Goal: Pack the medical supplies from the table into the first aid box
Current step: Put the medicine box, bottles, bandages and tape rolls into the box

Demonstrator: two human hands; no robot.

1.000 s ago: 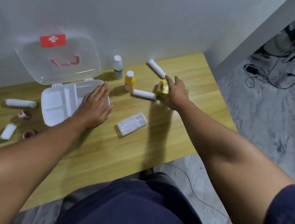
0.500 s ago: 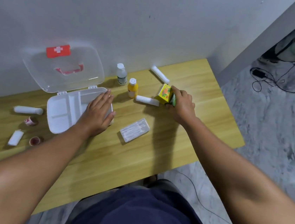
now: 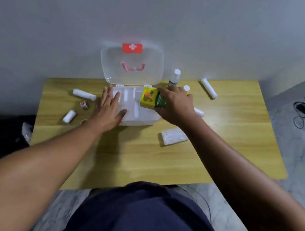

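Right hand [image 3: 175, 103] clamped around a yellow and green carton [image 3: 152, 99], holding it over the right end of the open first aid box [image 3: 139, 120]. Left hand [image 3: 108, 110] spread flat, palm down, on the box's left edge. Clear lid [image 3: 132, 63] upright against the wall. On the worktop [image 3: 221, 134]: white rolls [image 3: 209, 88] either side, a flat white packet [image 3: 173, 136] in front, a clear bottle [image 3: 175, 78] behind.

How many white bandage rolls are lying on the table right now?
4. One roll lies left of the first aid box, a shorter one nearer the table's left edge, one at the back right, and one mostly hidden behind the right hand. Others may be hidden.
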